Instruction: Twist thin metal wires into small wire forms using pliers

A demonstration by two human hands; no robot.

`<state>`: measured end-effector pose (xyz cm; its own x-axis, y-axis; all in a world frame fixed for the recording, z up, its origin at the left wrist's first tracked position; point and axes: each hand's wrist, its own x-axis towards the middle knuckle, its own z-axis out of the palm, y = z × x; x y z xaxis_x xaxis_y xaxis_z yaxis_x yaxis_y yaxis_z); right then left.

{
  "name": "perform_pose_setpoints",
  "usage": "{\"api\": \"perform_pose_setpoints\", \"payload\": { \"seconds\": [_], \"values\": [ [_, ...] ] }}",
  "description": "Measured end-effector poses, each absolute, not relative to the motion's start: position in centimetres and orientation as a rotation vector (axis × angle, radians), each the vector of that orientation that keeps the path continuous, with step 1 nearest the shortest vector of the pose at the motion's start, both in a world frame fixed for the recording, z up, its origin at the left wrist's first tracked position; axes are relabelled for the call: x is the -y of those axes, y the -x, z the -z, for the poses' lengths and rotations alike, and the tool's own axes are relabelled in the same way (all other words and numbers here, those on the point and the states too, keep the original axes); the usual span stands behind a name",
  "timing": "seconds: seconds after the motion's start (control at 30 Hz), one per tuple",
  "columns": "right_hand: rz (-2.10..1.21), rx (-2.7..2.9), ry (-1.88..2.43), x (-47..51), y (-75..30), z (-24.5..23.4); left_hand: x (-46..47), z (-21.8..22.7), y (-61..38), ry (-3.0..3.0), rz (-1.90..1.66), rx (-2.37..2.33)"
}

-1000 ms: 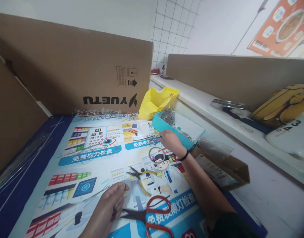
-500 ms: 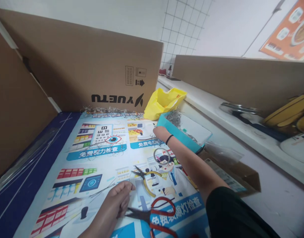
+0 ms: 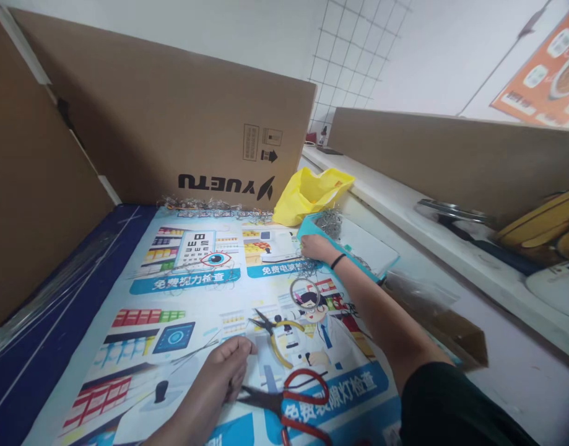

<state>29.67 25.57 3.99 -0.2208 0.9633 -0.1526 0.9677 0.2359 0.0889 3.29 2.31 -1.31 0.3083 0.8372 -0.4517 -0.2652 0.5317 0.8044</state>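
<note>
My right hand (image 3: 316, 248) reaches far forward to a small heap of thin wire pieces (image 3: 307, 267) beside the teal tray (image 3: 307, 227); its fingers are curled down onto the wires, and what they grip is hidden. My left hand (image 3: 226, 370) rests near the front of the printed poster mat (image 3: 182, 291), fingers curled and pinching thin metal wires (image 3: 191, 354) that stick out to the left. Red-handled scissors (image 3: 293, 406) lie just right of that hand. Yellow-handled pliers (image 3: 275, 334) and a clear tape ring (image 3: 303, 290) lie between the hands.
A big cardboard box (image 3: 173, 124) stands along the back, more cardboard on the left. A yellow plastic bag (image 3: 312, 192) sits behind the tray. More wire pieces line the mat's far edge (image 3: 205, 205). A small open carton (image 3: 456, 337) lies right, under a white ledge.
My right hand moved forward and left from the tray's side to the wire heap at its near corner. The view shifted slightly. My left hand stayed in place.
</note>
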Motion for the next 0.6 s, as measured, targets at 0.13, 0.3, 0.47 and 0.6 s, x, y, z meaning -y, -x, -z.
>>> {"api": "perform_pose_setpoints", "payload": {
  "seconds": [0.13,0.3,0.47,0.6],
  "values": [
    [0.103,-2.453,-1.958,-24.4,-31.4,-4.4,-2.3,1.3,-3.3,-0.697,-0.821,-1.013],
    [0.206,-2.617,-2.113,-23.3,-32.4,-4.3,-2.4,1.2,-3.2,-0.722,-0.798,-1.017],
    [0.445,-2.742,-2.208,-23.0,-33.0,-4.1,-2.3,1.0,-3.3,-0.716,-0.800,-1.024],
    [0.742,-2.810,-2.266,-22.7,-33.0,-4.1,-2.2,1.4,-3.2,-0.726,-0.804,-1.011]
  ]
}}
